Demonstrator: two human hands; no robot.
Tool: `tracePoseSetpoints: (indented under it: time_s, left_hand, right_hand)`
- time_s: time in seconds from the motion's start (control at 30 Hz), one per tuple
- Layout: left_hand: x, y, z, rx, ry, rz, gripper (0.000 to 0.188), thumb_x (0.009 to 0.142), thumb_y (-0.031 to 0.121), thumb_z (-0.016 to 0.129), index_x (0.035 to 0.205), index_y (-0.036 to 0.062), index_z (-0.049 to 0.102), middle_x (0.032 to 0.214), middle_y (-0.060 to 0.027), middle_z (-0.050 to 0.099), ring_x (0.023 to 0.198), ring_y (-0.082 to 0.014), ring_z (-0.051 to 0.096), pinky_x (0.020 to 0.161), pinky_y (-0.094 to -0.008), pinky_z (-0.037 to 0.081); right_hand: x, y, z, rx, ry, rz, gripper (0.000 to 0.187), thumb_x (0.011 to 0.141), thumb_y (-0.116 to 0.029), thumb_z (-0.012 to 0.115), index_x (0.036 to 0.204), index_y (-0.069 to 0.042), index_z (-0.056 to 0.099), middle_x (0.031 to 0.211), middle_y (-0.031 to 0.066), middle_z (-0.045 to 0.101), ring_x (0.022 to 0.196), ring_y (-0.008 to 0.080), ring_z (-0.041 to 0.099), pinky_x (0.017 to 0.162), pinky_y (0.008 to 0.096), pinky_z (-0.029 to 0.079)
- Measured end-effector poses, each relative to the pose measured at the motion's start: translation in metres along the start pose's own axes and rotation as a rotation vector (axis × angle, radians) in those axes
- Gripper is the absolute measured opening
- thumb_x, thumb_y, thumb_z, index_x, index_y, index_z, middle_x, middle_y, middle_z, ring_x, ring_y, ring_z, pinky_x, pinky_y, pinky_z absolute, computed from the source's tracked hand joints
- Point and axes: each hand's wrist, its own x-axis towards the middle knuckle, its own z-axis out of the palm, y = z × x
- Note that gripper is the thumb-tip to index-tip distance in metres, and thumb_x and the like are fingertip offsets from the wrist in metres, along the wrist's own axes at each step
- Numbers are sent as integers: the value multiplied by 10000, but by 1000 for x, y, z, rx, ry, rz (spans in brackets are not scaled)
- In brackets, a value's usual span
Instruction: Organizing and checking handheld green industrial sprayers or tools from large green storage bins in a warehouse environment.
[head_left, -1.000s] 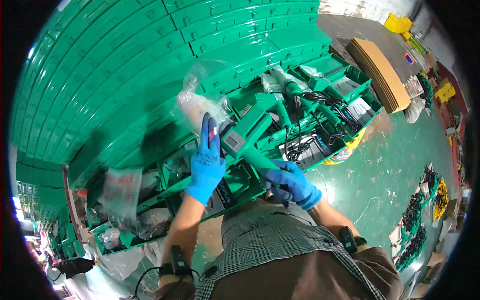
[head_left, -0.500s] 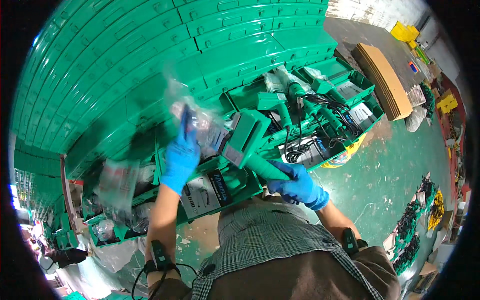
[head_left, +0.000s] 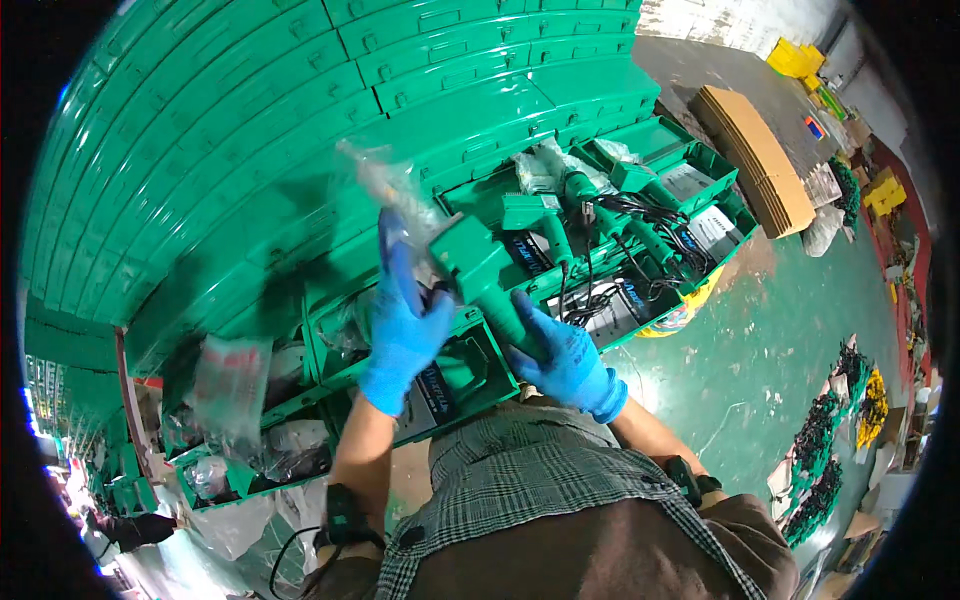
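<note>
- Far left: stacked green boxes [head_left: 220, 150] rise in tall rows, with latches and handles along their fronts.
- Near left: a flat bag [head_left: 230, 385], see-through with a red mark, lies over a long open box [head_left: 268, 490] holding more wrapped parts.
- Left of the middle: the left hand [head_left: 405, 335], in a blue glove, grasps a plastic bag [head_left: 385, 185] – the pointing finger reaches out along it, the thumb lies by the tool's head. The bag is blurred and trails toward the far left.
- Middle: a green tool [head_left: 512, 325] is held up between the two hands, tilted, its blocky head toward the far left and its round handle toward the near right.
- Below the tool: a middle box [head_left: 480, 378] lies open, with a black-and-white booklet [head_left: 425, 405] in it.
- Right of the middle: the right hand [head_left: 568, 365], also gloved in blue, has its fingers clenched round the tool's handle.
- Farther right: more open boxes hold other green tools [head_left: 550, 232], tangled black cords [head_left: 665, 240] and papers [head_left: 715, 230]; something yellow [head_left: 672, 318] shows beneath their near edge.
- Far right: a stack of folded cardboard [head_left: 755, 160] lies beside those boxes.
- Right edge: green-and-black bits [head_left: 825, 450] are heaped on the floor [head_left: 740, 380] – a smaller yellow heap [head_left: 872, 410] sits just beside them.
</note>
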Motion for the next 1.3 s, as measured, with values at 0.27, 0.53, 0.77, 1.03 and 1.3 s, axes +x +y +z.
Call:
tracePoseSetpoints:
  time_s: [0.27,0.53,0.77,1.03,1.3]
  left_hand:
    - [49,21,-37,-166,-297,85,755,718,-47,568,1400,66,264,1433,-185,290,1346,-278,266,1052,-328,291]
    - [51,85,-35,863,-538,352,705,722,21,528,1389,149,338,1480,-163,198,757,-256,641,614,-378,504]
    - [-61,49,63,188,-362,468,606,742,93,526,1325,3,389,1393,-201,342,575,-214,579,522,-330,481]
    - [-77,22,52,-780,226,-294,371,852,95,580,1187,18,440,1009,-62,553,855,-160,543,748,-297,456]
    - [-66,-40,55,-1470,155,-332,356,943,181,380,1245,6,451,1222,-111,518,1095,-219,509,961,-370,419]
  right_hand:
    - [8,-18,-15,-242,-6,-34,736,734,-182,688,1381,-120,343,814,154,579,679,330,595,588,381,485]
    - [17,8,-33,84,-104,121,657,787,-256,633,1365,-88,372,738,148,605,581,237,584,544,371,461]
    - [15,42,9,889,16,276,295,858,-208,604,1095,-35,567,748,-8,573,624,67,501,537,210,395]
    - [6,38,6,425,-237,-36,404,908,-212,539,1260,-20,488,1198,100,538,1093,170,494,933,319,402]
    - [-4,87,-21,189,-626,-238,829,684,-278,741,1355,-18,329,1337,189,413,1223,293,428,1056,398,298]
